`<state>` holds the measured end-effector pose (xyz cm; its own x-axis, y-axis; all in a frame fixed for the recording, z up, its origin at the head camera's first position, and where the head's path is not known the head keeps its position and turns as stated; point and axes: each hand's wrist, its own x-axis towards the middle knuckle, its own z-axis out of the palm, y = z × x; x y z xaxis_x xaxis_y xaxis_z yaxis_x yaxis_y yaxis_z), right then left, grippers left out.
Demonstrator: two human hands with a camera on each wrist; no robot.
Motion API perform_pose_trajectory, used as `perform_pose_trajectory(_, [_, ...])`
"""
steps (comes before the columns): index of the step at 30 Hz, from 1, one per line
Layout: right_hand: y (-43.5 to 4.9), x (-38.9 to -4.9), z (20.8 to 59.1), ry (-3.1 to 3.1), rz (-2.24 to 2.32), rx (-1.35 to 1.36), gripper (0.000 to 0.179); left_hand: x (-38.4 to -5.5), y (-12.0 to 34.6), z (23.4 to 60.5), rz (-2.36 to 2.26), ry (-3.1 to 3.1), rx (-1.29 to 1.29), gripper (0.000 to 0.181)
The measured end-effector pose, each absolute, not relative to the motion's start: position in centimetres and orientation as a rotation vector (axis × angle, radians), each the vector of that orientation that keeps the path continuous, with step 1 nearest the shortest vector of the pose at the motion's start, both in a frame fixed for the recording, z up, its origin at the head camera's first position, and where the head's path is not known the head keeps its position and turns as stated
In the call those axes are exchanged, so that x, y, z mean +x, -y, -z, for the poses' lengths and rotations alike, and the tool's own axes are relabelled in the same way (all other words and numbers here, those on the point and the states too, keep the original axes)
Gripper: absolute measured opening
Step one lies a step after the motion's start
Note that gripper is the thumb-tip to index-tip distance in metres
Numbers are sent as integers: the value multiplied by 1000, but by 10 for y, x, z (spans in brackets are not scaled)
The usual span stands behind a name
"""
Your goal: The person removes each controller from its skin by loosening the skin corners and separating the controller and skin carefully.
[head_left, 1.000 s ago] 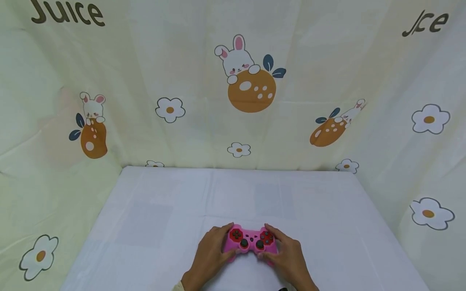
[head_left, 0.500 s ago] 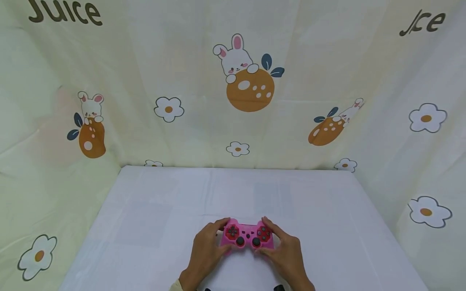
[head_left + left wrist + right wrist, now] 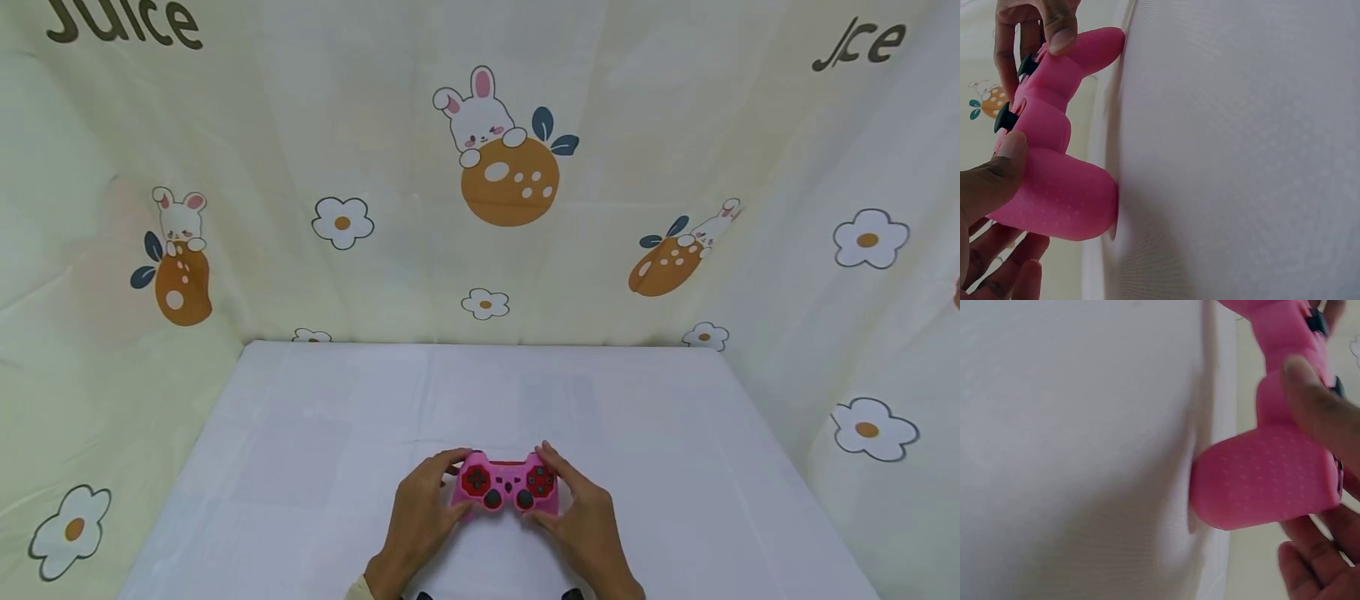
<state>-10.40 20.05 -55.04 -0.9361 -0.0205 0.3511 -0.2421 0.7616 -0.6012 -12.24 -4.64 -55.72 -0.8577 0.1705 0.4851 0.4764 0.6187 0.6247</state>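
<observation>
A pink game controller (image 3: 508, 477) with red button areas and black thumbsticks is held between both hands at the near middle of the table. My left hand (image 3: 422, 515) grips its left side, thumb on the near face and fingers behind. On the right side, my right hand (image 3: 588, 518) holds it the same way. Dotted texture covers the handle (image 3: 1063, 197) in the left wrist view. Its tip is against or very close to the white cloth, as is the right handle's (image 3: 1260, 478). The controller is tilted, face toward me; its back is hidden.
White cloth covers the table (image 3: 337, 417). A cream curtain (image 3: 390, 108) printed with rabbits, oranges and flowers hangs behind and along both sides. Small dark objects (image 3: 572, 594) show at the bottom edge by the wrists.
The controller has moved slightly away from me and tipped up more, so its face shows more squarely. Both hands have moved with it. The head view has shifted a little.
</observation>
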Motion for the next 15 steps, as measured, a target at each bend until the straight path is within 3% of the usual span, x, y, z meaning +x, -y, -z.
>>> perform_pose_trajectory(8, [-205, -106, 543, 2800, -1262, 16, 102, -124, 52, 554, 1387, 2467, -524, 69])
perform_pose_trajectory(15, [-211, -109, 538, 2819, -1397, 42, 89, -126, 54, 553, 1597, 2456, -516, 66])
